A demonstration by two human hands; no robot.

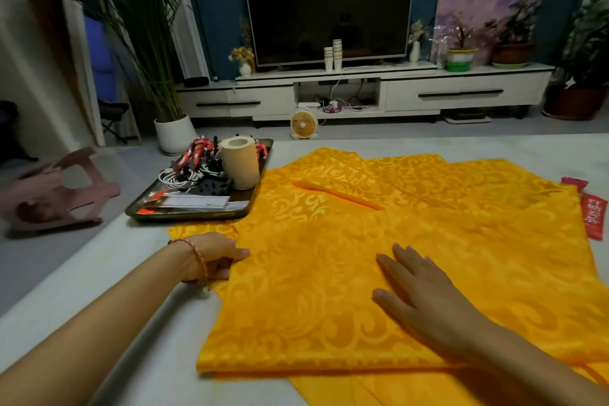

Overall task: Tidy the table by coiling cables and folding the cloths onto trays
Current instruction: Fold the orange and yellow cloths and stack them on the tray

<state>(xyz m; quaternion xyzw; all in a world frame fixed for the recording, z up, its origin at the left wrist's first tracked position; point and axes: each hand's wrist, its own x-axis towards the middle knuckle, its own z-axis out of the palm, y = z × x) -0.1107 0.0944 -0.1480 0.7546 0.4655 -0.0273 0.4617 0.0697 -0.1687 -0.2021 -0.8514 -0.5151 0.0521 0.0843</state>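
A large yellow patterned cloth (379, 234) lies spread in folded layers over the white table (138, 323). My left hand (214, 255) grips the cloth's left edge, thumb on top and fingers curled under it. My right hand (418, 290) rests flat on the cloth's middle with straight fingers. At the back left a dark tray (184, 212) holds coiled white cables (178, 178), red-and-white cables (197, 150), a roll of beige tape (239, 161) and some cards.
Red packets (598, 217) lie at the cloth's right edge. Beyond the table are a small fan (303, 123) on the floor, a white TV cabinet (362, 95), a potted plant (173, 132) and a pink stool (56, 191) at left.
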